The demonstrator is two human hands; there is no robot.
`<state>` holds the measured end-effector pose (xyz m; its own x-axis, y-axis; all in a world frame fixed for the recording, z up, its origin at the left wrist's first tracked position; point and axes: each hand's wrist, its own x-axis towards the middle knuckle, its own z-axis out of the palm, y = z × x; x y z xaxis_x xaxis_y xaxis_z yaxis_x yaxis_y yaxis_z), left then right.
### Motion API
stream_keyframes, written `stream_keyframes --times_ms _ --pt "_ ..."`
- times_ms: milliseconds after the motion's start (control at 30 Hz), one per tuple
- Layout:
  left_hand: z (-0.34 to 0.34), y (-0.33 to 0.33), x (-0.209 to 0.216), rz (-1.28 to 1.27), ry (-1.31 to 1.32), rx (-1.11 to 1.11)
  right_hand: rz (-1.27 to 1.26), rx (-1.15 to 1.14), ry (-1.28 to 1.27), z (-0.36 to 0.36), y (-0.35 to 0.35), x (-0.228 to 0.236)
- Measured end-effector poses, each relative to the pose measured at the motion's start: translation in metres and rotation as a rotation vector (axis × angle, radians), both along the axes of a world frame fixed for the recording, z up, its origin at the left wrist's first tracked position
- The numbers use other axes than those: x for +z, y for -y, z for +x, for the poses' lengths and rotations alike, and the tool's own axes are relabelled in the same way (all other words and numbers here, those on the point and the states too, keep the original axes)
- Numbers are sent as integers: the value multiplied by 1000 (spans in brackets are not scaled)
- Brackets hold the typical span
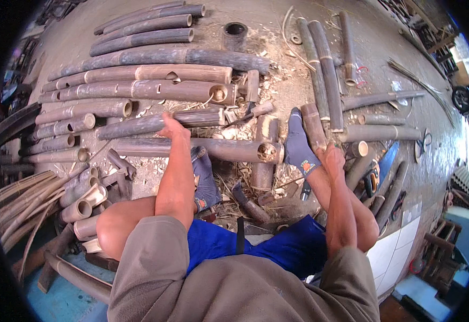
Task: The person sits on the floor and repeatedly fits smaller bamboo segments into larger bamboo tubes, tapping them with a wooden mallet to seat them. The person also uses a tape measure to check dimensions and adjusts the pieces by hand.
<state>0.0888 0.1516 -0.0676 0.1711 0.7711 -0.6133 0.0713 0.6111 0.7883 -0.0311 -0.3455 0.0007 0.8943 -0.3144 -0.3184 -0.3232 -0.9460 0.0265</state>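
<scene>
My left hand lies across a dark bamboo pole, its fingers curled over the far side. My right hand is closed at the near end of a short brown bamboo tube, beside my right foot. Between my feet runs a longer bamboo pole with a hole cut near its right end. It rests over a thick bamboo piece on the floor. A wooden-handled blade lies just past the left-hand pole's right end.
Several bamboo poles lie in rows at the far left. More poles lie at the right. A blue-bladed saw and a wooden-handled tool are nearby. Wood shavings cover the floor; bamboo strips are piled at the left.
</scene>
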Motion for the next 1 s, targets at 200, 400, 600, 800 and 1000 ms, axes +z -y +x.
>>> stream_keyframes --times_ms 200,400,600,800,1000 --pt "-13 -20 67 -39 384 1 -24 -93 -211 15 37 -60" --pt "-35 69 127 359 538 -172 -74 -187 -35 -6 92 -75" --pt "-34 52 196 456 874 -488 -258 60 197 -10 30 57" --pt "-51 130 232 470 1063 -750 241 -128 425 -59 5 200" --pt "-75 179 219 466 1029 -893 1227 -393 728 -170 -56 217"
